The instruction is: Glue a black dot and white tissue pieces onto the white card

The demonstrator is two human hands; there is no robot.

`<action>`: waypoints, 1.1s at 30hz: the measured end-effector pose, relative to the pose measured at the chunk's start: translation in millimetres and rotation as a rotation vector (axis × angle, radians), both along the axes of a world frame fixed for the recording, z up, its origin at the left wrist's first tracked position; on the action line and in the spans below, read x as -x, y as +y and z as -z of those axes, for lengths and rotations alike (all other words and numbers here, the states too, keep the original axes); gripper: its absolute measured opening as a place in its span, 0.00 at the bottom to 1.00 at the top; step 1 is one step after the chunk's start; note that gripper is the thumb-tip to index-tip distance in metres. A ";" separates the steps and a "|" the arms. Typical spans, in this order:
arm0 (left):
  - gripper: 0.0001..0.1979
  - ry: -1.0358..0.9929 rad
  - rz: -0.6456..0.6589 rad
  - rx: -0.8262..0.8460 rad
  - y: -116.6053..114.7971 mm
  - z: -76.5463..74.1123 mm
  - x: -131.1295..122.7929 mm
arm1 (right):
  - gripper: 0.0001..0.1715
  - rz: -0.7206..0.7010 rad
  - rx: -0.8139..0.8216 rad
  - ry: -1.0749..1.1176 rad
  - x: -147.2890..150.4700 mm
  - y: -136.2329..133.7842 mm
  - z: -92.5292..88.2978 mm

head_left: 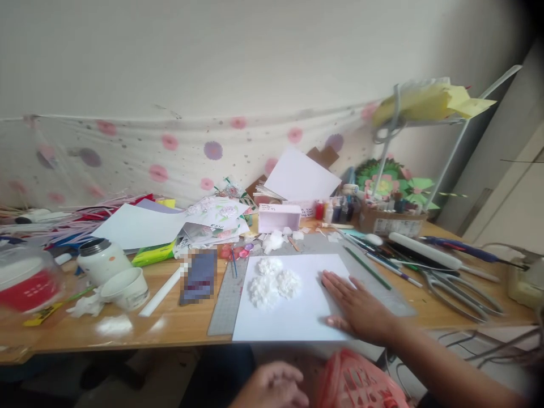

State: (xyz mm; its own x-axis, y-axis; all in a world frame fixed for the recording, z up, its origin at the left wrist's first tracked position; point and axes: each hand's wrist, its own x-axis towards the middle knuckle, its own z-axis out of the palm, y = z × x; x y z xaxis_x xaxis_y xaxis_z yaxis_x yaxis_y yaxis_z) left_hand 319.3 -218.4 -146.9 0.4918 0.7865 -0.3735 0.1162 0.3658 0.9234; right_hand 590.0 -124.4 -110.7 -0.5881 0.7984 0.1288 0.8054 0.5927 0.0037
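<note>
My right hand (356, 306) lies flat, fingers stretched out, on the right edge of a white sheet of paper (289, 317) on the wooden table (170, 323). Three white fluffy clumps (272, 282) sit on the sheet's upper left part, a hand's width from my fingertips. My left hand (274, 386) is low, below the table's front edge, with its fingers loosely curled and nothing visible in them. It is next to a red plastic basket (357, 382).
A grey cutting mat (227, 300) lies under the sheet. To the left are a white jar (102, 258), a white cup (125, 288) and a dark phone (199, 276). Scissors (463, 292), pens and a pencil (368, 269) lie right. Papers, a pink box (279, 217) and paint bottles crowd the back.
</note>
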 end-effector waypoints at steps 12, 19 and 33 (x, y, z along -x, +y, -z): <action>0.24 -0.245 -0.416 0.189 -3.6 -39.5 -28.1 | 0.46 0.125 0.074 0.070 12.0 -16.0 -22.0; 0.25 -0.211 -0.416 0.119 0.7 -37.8 -34.4 | 0.46 0.071 0.110 0.049 12.5 -16.4 -19.3; 0.11 -0.179 -0.555 0.125 14.9 -57.3 -43.1 | 0.25 0.215 0.095 0.096 -26.6 -17.3 -35.5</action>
